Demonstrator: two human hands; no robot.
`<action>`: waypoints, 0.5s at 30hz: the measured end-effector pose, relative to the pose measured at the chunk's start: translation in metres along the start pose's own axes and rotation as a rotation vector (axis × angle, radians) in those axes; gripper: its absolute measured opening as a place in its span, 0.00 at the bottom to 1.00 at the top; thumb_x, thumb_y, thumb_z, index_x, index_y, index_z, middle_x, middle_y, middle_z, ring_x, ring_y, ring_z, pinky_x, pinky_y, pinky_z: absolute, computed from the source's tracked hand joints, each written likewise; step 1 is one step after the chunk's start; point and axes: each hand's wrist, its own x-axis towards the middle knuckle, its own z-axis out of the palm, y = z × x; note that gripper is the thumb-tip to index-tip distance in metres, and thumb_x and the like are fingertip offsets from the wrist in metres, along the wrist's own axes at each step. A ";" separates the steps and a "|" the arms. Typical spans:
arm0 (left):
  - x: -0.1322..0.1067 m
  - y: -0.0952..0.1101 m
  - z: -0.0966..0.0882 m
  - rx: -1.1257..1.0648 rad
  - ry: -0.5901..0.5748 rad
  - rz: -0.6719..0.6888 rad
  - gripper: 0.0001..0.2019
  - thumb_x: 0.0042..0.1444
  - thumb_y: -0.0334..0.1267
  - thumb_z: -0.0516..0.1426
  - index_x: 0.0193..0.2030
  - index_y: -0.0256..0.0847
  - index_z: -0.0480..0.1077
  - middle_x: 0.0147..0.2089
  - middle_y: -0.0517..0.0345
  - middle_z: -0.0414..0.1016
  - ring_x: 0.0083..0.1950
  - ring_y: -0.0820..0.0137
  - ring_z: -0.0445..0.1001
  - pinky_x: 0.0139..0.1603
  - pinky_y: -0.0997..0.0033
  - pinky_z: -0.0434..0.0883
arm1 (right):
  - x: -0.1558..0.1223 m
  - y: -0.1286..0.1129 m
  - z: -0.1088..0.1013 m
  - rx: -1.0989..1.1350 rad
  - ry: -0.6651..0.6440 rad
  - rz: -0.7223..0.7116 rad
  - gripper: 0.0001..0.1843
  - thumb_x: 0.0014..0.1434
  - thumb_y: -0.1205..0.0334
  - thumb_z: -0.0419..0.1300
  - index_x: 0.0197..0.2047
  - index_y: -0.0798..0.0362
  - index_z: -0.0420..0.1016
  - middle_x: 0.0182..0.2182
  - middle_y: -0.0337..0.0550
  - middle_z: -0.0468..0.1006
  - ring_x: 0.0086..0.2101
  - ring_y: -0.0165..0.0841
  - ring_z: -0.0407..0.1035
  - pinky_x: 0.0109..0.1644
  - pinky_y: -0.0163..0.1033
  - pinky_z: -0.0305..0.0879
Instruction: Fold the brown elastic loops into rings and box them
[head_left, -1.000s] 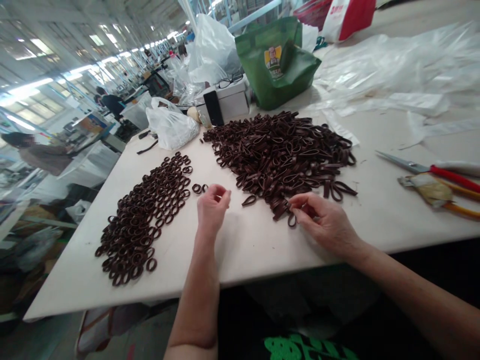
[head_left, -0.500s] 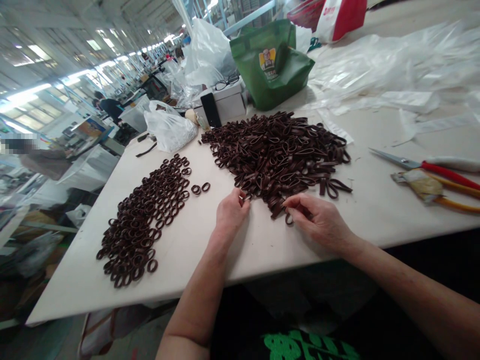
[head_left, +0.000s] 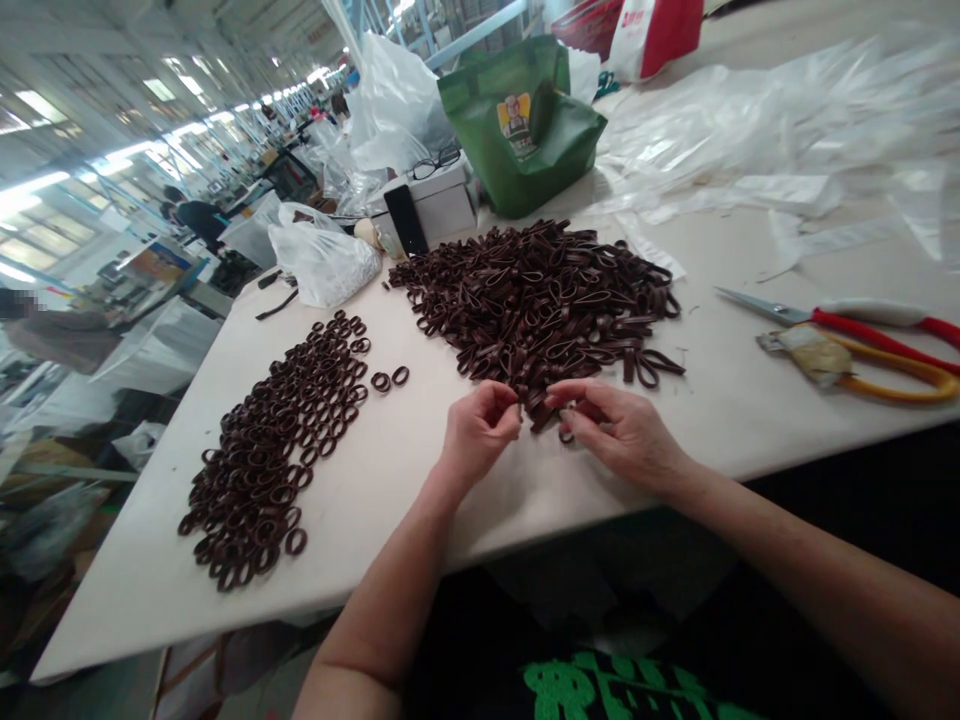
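Note:
A big heap of flattened dark brown band loops (head_left: pixel 536 295) lies at the middle of the white table (head_left: pixel 420 500). To its left spreads a flatter patch of round dark brown rings (head_left: pixel 281 450). My left hand (head_left: pixel 478 432) is closed in a pinch at the heap's near edge, seemingly on a small brown loop. My right hand (head_left: pixel 619 432) sits just beside it, fingers curled and pinching a brown loop (head_left: pixel 565 434) at the same edge. The two hands are almost touching.
Red-handled scissors (head_left: pixel 840 322) and orange-handled pliers (head_left: pixel 862 365) lie at the right. A green bag (head_left: pixel 525 130), a white box (head_left: pixel 439 200), a knotted plastic bag (head_left: pixel 319 258) and crumpled clear plastic (head_left: pixel 765 140) stand behind the heap. Other people work far left.
My left hand has travelled right from beside the rings to the heap's near edge and closed on a loop. My right hand has shifted slightly left to meet it.

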 end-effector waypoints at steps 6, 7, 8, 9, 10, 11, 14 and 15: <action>-0.012 0.014 0.020 0.003 -0.150 0.305 0.02 0.50 0.30 0.56 0.32 0.39 0.69 0.26 0.63 0.71 0.23 0.79 0.66 0.26 0.80 0.64 | 0.001 -0.006 -0.002 0.129 -0.121 0.002 0.12 0.61 0.64 0.54 0.44 0.54 0.78 0.36 0.41 0.82 0.35 0.31 0.77 0.40 0.34 0.74; -0.013 0.014 0.021 0.015 -0.165 0.304 0.02 0.50 0.30 0.56 0.32 0.39 0.69 0.25 0.63 0.71 0.23 0.79 0.66 0.26 0.80 0.64 | 0.002 -0.006 -0.003 0.109 -0.121 -0.010 0.12 0.60 0.65 0.54 0.42 0.53 0.78 0.36 0.41 0.82 0.35 0.31 0.77 0.40 0.34 0.73; -0.013 0.014 0.021 0.019 -0.185 0.283 0.02 0.50 0.30 0.56 0.32 0.39 0.70 0.25 0.64 0.70 0.23 0.79 0.66 0.27 0.80 0.64 | 0.002 -0.005 -0.003 0.075 -0.104 -0.025 0.12 0.60 0.67 0.55 0.42 0.53 0.78 0.35 0.40 0.82 0.35 0.31 0.76 0.40 0.34 0.73; -0.014 0.015 0.020 0.014 -0.207 0.251 0.02 0.50 0.31 0.57 0.32 0.39 0.70 0.25 0.64 0.69 0.24 0.79 0.65 0.27 0.79 0.64 | 0.002 -0.005 -0.003 0.031 -0.072 -0.047 0.12 0.59 0.68 0.55 0.42 0.53 0.78 0.35 0.40 0.81 0.35 0.31 0.76 0.40 0.34 0.73; -0.014 0.015 0.020 -0.001 -0.228 0.211 0.02 0.50 0.32 0.58 0.32 0.39 0.69 0.24 0.64 0.68 0.23 0.79 0.64 0.26 0.79 0.63 | 0.002 -0.003 -0.002 -0.020 -0.027 -0.076 0.12 0.58 0.68 0.55 0.41 0.53 0.78 0.35 0.40 0.81 0.35 0.31 0.75 0.40 0.34 0.73; -0.014 0.016 0.020 -0.030 -0.247 0.163 0.02 0.50 0.33 0.58 0.32 0.39 0.69 0.24 0.65 0.67 0.23 0.79 0.63 0.25 0.80 0.62 | 0.002 -0.002 -0.002 -0.069 0.022 -0.109 0.12 0.57 0.69 0.55 0.41 0.52 0.78 0.35 0.41 0.81 0.35 0.32 0.75 0.41 0.35 0.72; -0.014 0.018 0.021 -0.166 -0.301 -0.014 0.05 0.52 0.37 0.58 0.30 0.39 0.67 0.22 0.66 0.64 0.22 0.80 0.61 0.22 0.81 0.59 | 0.002 0.000 0.000 -0.171 0.090 -0.167 0.11 0.56 0.70 0.54 0.39 0.53 0.76 0.34 0.42 0.79 0.34 0.32 0.74 0.39 0.35 0.70; -0.013 0.019 0.021 -0.206 -0.311 -0.069 0.06 0.52 0.37 0.58 0.29 0.39 0.66 0.22 0.67 0.63 0.21 0.80 0.60 0.21 0.81 0.58 | 0.002 0.000 -0.001 -0.186 0.078 -0.156 0.10 0.56 0.69 0.54 0.37 0.53 0.76 0.32 0.41 0.79 0.32 0.31 0.73 0.37 0.35 0.69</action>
